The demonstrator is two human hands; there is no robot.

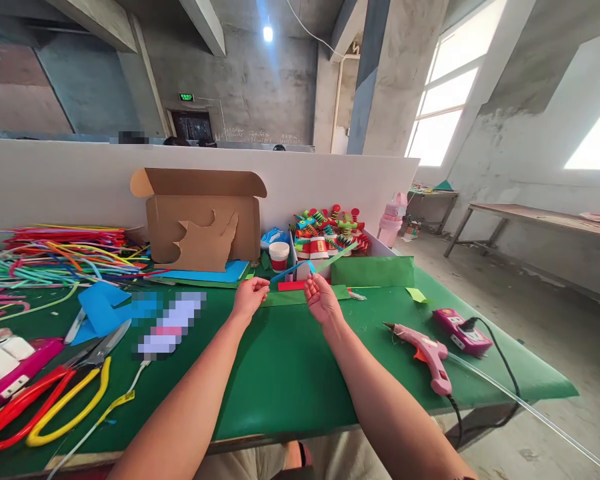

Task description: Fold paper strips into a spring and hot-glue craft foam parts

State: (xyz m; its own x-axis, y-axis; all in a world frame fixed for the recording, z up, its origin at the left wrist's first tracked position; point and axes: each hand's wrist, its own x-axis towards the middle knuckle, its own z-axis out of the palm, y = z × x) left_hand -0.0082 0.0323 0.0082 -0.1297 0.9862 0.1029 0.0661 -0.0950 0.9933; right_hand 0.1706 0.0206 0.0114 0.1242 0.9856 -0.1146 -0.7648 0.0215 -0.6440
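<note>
Concrete walls (265, 87) are being lit by a hanging bulb (267, 33), and a green-covered table (280, 380) is being used as the work surface. Above its far middle, a narrow blue strip (286, 271) is being held between both hands. One end is being pinched by the left hand (251, 295), the other by the right hand (323, 298); both grips are being formed narrow, thumb against fingers. Progress is being judged as partial: the strip is being presented already cut, while no attachment to another piece is being shown. Assembled multicoloured figures (330, 230) are being contained in an open box behind the hands; whether the strip is being matched to them cannot be told. Neither the pink hot glue gun (425, 350) at right nor the red-and-yellow-handled scissors (89, 359) at left are being gripped.
</note>
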